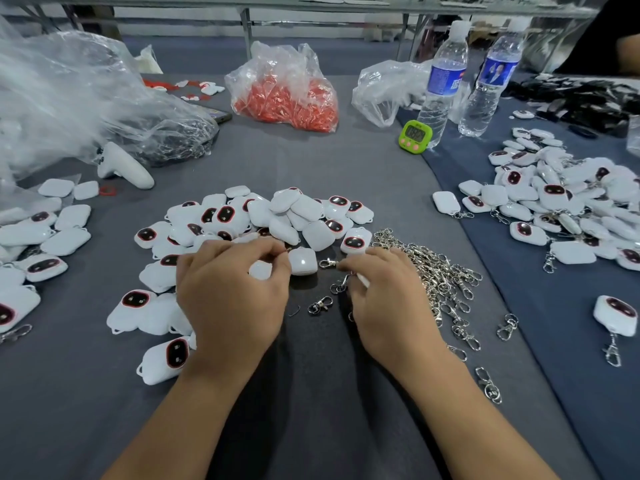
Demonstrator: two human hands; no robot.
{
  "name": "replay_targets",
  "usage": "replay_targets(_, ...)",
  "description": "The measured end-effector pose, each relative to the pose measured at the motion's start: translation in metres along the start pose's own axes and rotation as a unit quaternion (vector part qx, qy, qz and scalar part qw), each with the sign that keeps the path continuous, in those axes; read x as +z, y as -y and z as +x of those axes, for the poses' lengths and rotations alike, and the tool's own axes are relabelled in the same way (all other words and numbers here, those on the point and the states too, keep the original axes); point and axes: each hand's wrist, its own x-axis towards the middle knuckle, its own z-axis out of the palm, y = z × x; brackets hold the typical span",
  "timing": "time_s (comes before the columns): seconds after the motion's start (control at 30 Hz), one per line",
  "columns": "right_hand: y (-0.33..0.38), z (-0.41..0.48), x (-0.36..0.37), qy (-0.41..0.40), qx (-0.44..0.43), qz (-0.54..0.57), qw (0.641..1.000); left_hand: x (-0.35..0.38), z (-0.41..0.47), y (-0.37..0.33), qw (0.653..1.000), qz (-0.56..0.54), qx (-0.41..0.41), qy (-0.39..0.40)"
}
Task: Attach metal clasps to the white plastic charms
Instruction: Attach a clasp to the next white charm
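Pinching charm and clasp, lining them up for joining.
Left hand (235, 292) is pinching a white charm (303, 260) at its edge, in front of the charm pile (263, 216). Right hand (381, 292) is nipping a metal clasp (329, 263) just beside it. Best done keeping the charm's loop facing the clasp, with wrists resting on the table (311, 393).

Glossy smooth white plastic charms (277, 216), shiny silvery metal clasps (440, 271), matt grey cloth table cover (311, 393), crinkly clear plastic bags (69, 98), transparent plastic bottles (440, 88)
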Motion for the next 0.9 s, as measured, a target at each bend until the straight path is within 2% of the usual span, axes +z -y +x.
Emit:
replay_targets(0.03,0.001,0.0,0.0,-0.038,0.018,0.052,0.998,-0.001,0.0,0.0,0.997,0.037,0.054,-0.027)
replay_targets(0.1,0.007,-0.002,-0.002,-0.055,0.04,0.156,0.985,-0.002,-0.003,-0.003,0.987,0.073,0.136,-0.043)
replay_targets(0.17,0.015,-0.005,-0.002,-0.007,0.039,0.219,0.975,-0.002,-0.008,-0.006,0.983,0.077,0.168,-0.019)
replay_targets(0.2,0.018,-0.007,-0.001,0.032,0.024,0.208,0.977,-0.001,-0.01,-0.007,0.983,0.076,0.167,-0.007)
replay_targets(0.3,0.022,-0.009,0.004,0.133,-0.025,0.04,0.99,0.001,-0.01,-0.004,0.989,0.073,0.128,0.003)
replay_targets(0.37,0.02,-0.005,0.003,0.125,-0.014,-0.051,0.991,0.001,-0.007,0.0,0.991,0.076,0.11,0.002)
replay_targets(0.43,0.012,0.0,0.0,0.075,0.015,-0.093,0.993,0.0,-0.005,0.005,0.991,0.079,0.109,0.005)
replay_targets(0.47,0.008,0.002,-0.001,0.043,0.026,-0.077,0.996,-0.001,-0.004,0.006,0.99,0.08,0.117,0.011)
replay_targets(0.57,0.011,-0.002,-0.004,-0.029,0.034,0.086,0.995,0.002,-0.004,0.007,0.987,0.052,0.138,0.056)
replay_targets(0.63,0.02,-0.006,-0.002,-0.021,0.021,0.143,0.989,0.005,-0.006,0.006,0.987,-0.002,0.1,0.127)
replay_targets(0.73,0.02,-0.005,0.0,0.004,0.03,0.166,0.986,0.009,-0.011,0.006,0.97,-0.081,-0.007,0.227)
replay_targets(0.8,0.016,-0.002,-0.002,0.018,0.051,0.165,0.985,0.009,-0.01,0.006,0.966,-0.111,-0.05,0.228)
replay_targets(0.9,0.013,-0.002,-0.002,0.033,0.073,0.197,0.977,0.008,-0.006,0.006,0.961,-0.15,-0.064,0.225)
